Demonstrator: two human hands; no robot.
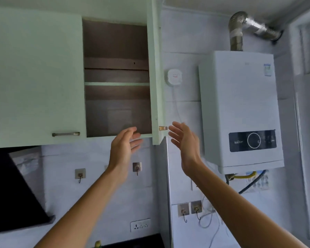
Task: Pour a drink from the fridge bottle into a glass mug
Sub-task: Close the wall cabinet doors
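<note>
Left hand [125, 145]: released, fingers straight and loosely spread, holding nothing. Its fingertips are at the bottom lip of the open cabinet [116, 51], just under the opening.

Right hand [183, 140]: also released, palm facing left, nothing in it. It is outside the cabinet, right of the door [156, 77], which stands edge-on. It is just beside the door's handle [163, 128]; contact cannot be told.

Mug: not identifiable. The lower compartment, below the shelf [117, 84], is dim. A pale patch [120, 120] at its back could be glass but is too blurred to call. The upper compartment shows nothing.

Bottle: not in view, and no fridge in view.

Judgement: the step in hand is fetching the mug; pouring is not begun. If the mug sits in the lower compartment, it lies up and forward of the left hand, which is the nearer. The right hand has the door between it and the opening. Mug axis and handle side: cannot tell.

Right of the cabinet, well apart: a heater [240, 111].
</note>
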